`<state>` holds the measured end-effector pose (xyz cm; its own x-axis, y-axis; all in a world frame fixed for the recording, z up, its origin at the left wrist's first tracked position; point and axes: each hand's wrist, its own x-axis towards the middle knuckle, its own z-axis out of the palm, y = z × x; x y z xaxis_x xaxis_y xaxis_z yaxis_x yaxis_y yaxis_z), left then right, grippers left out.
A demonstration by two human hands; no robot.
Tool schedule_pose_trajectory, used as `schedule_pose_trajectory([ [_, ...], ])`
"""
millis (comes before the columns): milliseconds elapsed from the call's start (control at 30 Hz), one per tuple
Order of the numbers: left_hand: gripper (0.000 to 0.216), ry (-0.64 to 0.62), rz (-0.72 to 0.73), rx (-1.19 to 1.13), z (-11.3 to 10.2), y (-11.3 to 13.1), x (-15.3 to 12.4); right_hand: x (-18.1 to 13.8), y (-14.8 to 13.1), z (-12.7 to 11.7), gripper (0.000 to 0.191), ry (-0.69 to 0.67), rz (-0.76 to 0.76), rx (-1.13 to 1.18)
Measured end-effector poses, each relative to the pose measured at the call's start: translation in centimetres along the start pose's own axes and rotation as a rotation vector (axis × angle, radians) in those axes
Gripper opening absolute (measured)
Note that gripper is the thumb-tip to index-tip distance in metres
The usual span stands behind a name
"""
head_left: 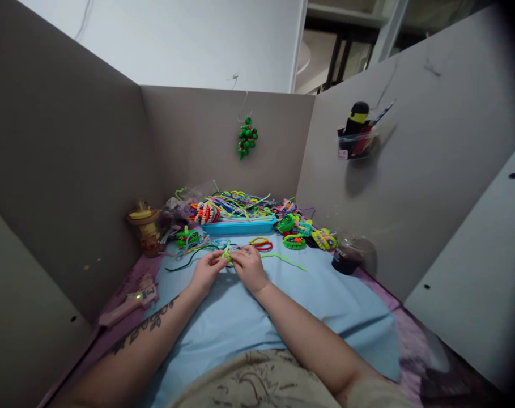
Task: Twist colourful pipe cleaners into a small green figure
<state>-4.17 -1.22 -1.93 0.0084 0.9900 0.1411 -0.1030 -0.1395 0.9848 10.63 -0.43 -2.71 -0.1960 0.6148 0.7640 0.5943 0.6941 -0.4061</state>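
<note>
Yellow-green cord piece (226, 255), seemingly part-worked
Left hand (207, 270) and right hand (249, 268) pinch it in a fingertip grip over the worktop (325, 306); a loose green strand (283, 259) looks unworked, while woven pieces (294, 243) beside the blue tray (240, 228) look finished.

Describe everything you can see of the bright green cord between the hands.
The cord is yellow-green, thin and soft-looking, bunched into a small shape too blurred to make out. The left hand and right hand pinch it from either side, over the blue cloth. A similar strand extends rightward past the right hand; whether they join is hidden.
</note>
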Motion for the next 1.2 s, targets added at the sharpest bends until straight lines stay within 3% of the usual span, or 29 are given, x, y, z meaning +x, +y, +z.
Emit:
schedule_pose_trajectory([
  [267,0.035,-0.011,0.190,0.143,0.2,-0.3,0.0,0.0,0.5,0.3,0.021,-0.043,0.052,0.021],
  [667,0.028,0.059,0.266,0.337,-0.1,-0.1,0.1,0.3,1.0,0.6,0.016,-0.071,0.078,0.197],
  [867,0.030,0.055,0.216,0.197,0.0,0.1,0.0,0.4,-0.1,-0.4,0.007,-0.051,0.040,0.179],
  [1000,0.034,0.140,0.143,0.048,-0.1,0.1,0.1,0.2,-0.8,-0.5,0.030,0.038,0.049,0.091],
  [1200,0.035,0.112,0.057,-0.003,0.1,0.3,0.0,0.1,-0.4,-0.2,0.009,0.032,0.010,0.064],
])
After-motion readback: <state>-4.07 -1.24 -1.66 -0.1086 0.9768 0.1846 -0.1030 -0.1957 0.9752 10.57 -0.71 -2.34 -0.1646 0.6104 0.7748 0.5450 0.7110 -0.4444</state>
